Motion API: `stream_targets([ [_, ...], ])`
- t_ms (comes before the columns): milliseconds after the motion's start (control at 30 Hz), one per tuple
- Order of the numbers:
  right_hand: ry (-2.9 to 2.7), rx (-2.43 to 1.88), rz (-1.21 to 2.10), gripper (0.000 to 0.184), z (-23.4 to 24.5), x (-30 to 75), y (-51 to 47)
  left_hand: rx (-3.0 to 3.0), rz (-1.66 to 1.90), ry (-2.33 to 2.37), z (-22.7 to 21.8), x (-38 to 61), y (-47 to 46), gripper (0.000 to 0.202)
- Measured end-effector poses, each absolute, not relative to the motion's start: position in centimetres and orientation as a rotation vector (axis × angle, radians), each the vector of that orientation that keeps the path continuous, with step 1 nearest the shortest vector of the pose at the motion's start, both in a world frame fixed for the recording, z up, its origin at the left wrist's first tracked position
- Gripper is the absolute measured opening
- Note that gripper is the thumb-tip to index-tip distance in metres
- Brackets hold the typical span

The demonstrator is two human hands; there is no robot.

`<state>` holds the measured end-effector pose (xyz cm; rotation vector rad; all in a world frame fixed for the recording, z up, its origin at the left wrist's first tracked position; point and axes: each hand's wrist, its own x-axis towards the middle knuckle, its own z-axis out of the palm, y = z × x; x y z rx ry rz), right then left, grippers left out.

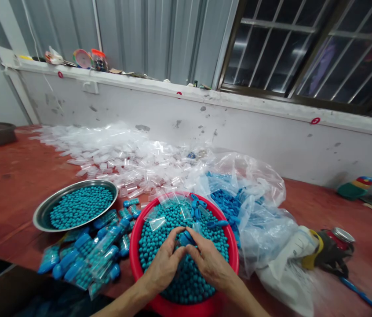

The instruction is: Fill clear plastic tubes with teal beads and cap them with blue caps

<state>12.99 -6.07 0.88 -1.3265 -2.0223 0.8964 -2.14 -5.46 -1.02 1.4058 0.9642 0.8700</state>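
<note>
My left hand (164, 259) and my right hand (208, 259) meet over a red basin (134, 244) full of small turquoise balls (189, 286). Fingertips of both hands are closed round a blue plastic cap (187, 238); whether a clear tube is attached to it cannot be made out. On the balls beyond my fingers lie several clear plastic tubes (157, 223) and loose blue caps (197, 213). Left of the basin is a heap of clear tubes with blue caps, filled with turquoise balls (89, 259).
A steel bowl (37, 220) of turquoise balls stands at the left. Behind spreads a large pile of empty clear tubes (120, 154). A plastic bag (261, 220) of blue caps lies right of the basin, near a red jar (339, 237) and a blue pen-like stick (359, 293).
</note>
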Motion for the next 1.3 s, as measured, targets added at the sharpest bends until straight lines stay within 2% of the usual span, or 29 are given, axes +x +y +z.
stream_targets([
  [133, -2.174, -1.454, 0.817, 0.091, 1.0, 12.4, -6.8, 1.462, 0.957, 0.937, -1.0, -2.2, -5.3, 0.044],
  [233, -2.184, -1.508, 0.753, 0.101, 0.4, 11.7, -7.1, 1.443, 0.985, 0.917, -1.1, -2.2, -5.2, 0.046],
  [500, -2.082, -1.481, 0.420, 0.077, -0.5, 10.1, -7.7, 1.339, 0.955, 0.970, -0.9, -1.6, -5.3, 0.031],
  [733, -2.020, -1.542, 0.325, 0.081, -1.9, 9.1, -7.7, 1.432, 0.957, 1.028, -0.7, -1.6, -5.2, 0.025],
  [933, -2.205, -1.438, 0.522, 0.085, -0.8, 9.5, -7.7, 1.528, 0.962, 1.065, -0.1, -3.8, -5.2, 0.031],
  [1000, -2.187, -1.468, 0.505, 0.079, -0.3, 10.4, -7.3, 1.550, 0.946, 1.187, 0.4, -5.8, -5.1, 0.036],
  [1133, -2.138, -1.710, 0.319, 0.045, 0.3, 12.8, -5.8, 1.725, 0.904, 1.658, 1.0, -11.2, -4.3, 0.041],
  [1200, -2.121, -1.854, 0.213, 0.042, 0.3, 13.7, -4.9, 1.818, 0.815, 1.944, 1.0, -13.1, -3.8, 0.045],
  [1300, -2.140, -2.014, 0.097, 0.050, 0.0, 13.9, -3.9, 2.007, 0.849, 2.170, 0.6, -13.7, -3.3, 0.047],
])
